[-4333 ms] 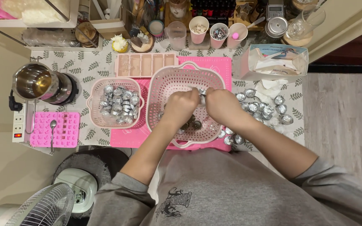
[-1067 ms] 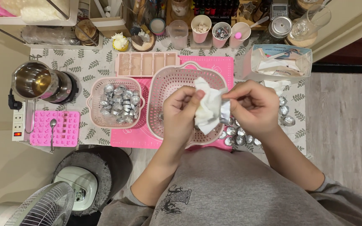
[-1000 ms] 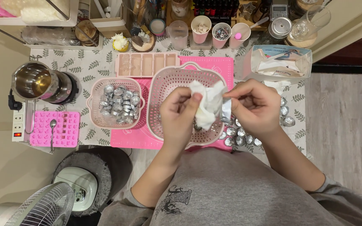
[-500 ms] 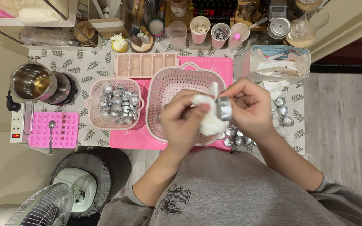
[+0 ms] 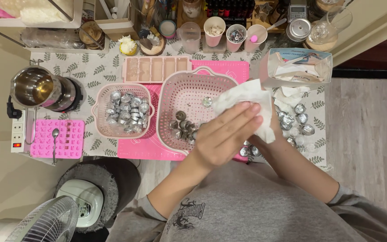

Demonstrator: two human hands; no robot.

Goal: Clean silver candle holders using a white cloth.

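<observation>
My left hand [image 5: 227,134] lies flat over a crumpled white paper towel [image 5: 247,96], pressing it against my right hand [image 5: 272,130], which is mostly hidden underneath. Whatever sits inside the towel is hidden. Both hands hover over the right edge of a large pink colander basket [image 5: 193,89] that holds several small metal cups [image 5: 182,127]. To the left, a smaller pink basket [image 5: 104,130] is filled with several shiny metal cups [image 5: 126,107]. More metal cups [image 5: 298,118] lie loose on the tablecloth to the right of my hands.
A pink silicone mat [image 5: 146,148] lies under the baskets. A steel pot [image 5: 36,87], a pink mould with a spoon [image 5: 57,139], a tray mould [image 5: 155,69], paper cups [image 5: 229,33], a tissue box [image 5: 298,67] and jars line the table. A fan [image 5: 45,222] stands below.
The towel, held spread between both hands a second ago, is now bunched up. My left hand has closed flat over it and my right hand has slipped beneath.
</observation>
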